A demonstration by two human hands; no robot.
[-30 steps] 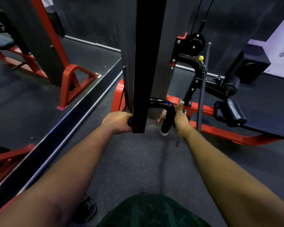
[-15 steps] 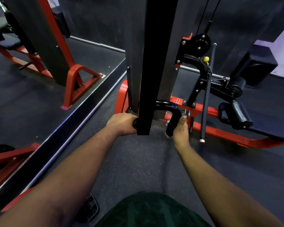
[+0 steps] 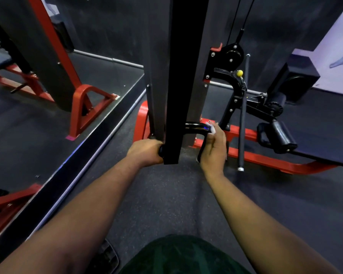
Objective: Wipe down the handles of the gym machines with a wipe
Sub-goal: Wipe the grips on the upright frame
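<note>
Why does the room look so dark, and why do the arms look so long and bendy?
Head view: the gym is dimly lit, with a small blue-white glint on the black handle beside the wipe; the wide-angle lens stretches the forearms and bows the floor edges; the far corners look soft.

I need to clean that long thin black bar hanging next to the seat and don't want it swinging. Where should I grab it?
Probably grip the black bar around its lower shaft, just above the pale end cap, reaching in from your right side. It hangs near-vertical from a clip by the yellow knob, so the bottom end is free to swing; the right hand is nearest.
</note>
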